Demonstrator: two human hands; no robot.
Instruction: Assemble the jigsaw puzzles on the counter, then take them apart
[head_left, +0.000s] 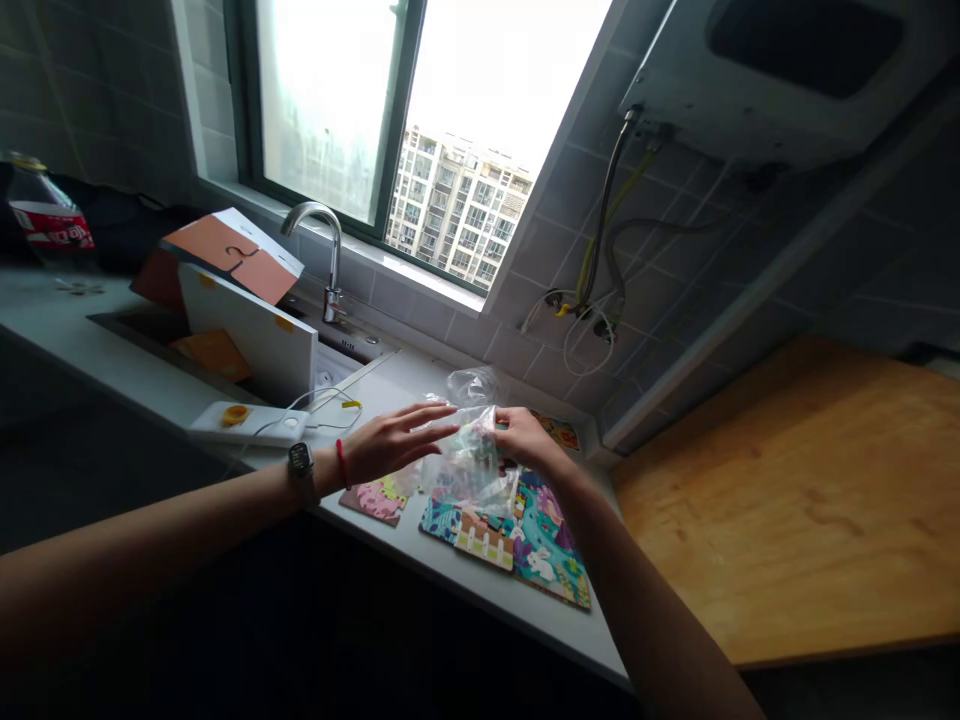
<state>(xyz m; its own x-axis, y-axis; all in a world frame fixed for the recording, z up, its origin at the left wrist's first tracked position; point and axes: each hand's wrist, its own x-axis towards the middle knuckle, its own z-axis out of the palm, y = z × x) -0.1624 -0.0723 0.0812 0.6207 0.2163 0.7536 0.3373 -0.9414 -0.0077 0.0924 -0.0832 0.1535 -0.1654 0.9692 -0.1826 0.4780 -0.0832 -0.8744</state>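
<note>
Where puzzles [525, 550] lie, hands [397, 443] [527, 436] seemingly on a clear bag [471, 462].

Left of the grip [480, 440] we see a white power strip [251, 424] on the surface [67, 320], and beyond it a white and orange box [251, 340] standing in the sink [139, 325]. A faucet [322, 240] rises behind that. Far left stands a cola bottle [45, 215]. Right of the grip lies a wooden board [795, 480]; above it hangs a white heater [750, 80].
</note>
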